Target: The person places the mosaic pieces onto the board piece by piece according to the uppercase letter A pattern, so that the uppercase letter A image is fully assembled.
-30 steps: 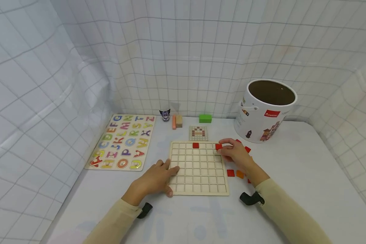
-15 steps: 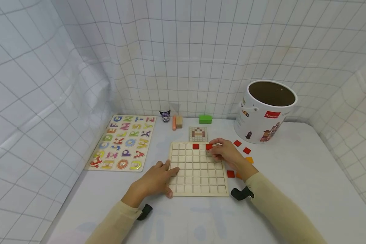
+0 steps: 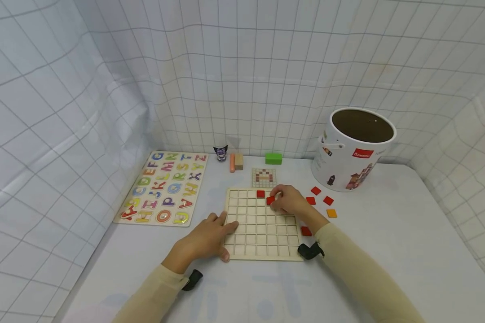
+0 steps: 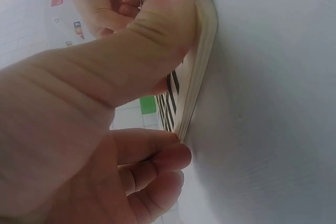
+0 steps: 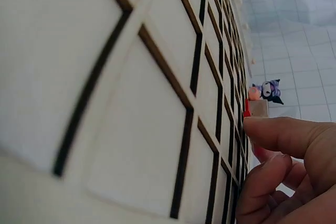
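Observation:
My right hand [image 3: 289, 200] pinches a red square tile [image 3: 270, 200] between thumb and fingertips, close over the top rows of the pale wooden grid board [image 3: 262, 259]. Just left of it, another red tile [image 3: 260, 194] sits in a top-row cell. In the right wrist view, my right thumb and fingers [image 5: 294, 135] are at the far part of the grid, with only a sliver of red showing. My left hand [image 3: 208, 237] rests at the board's left edge, index finger lying over the cells and thumb at the near corner.
Loose red tiles [image 3: 328, 200] and an orange tile [image 3: 331, 213] lie right of the board. Behind it is a small pattern card [image 3: 263, 178], a green block [image 3: 273, 159] and a small figurine [image 3: 220, 153]. A white bucket [image 3: 347, 166] stands back right, an alphabet board [image 3: 161, 188] left.
My right hand has carried the red tile leftward along the board's top, from the right corner to near the other red tile. My left hand has stayed in place.

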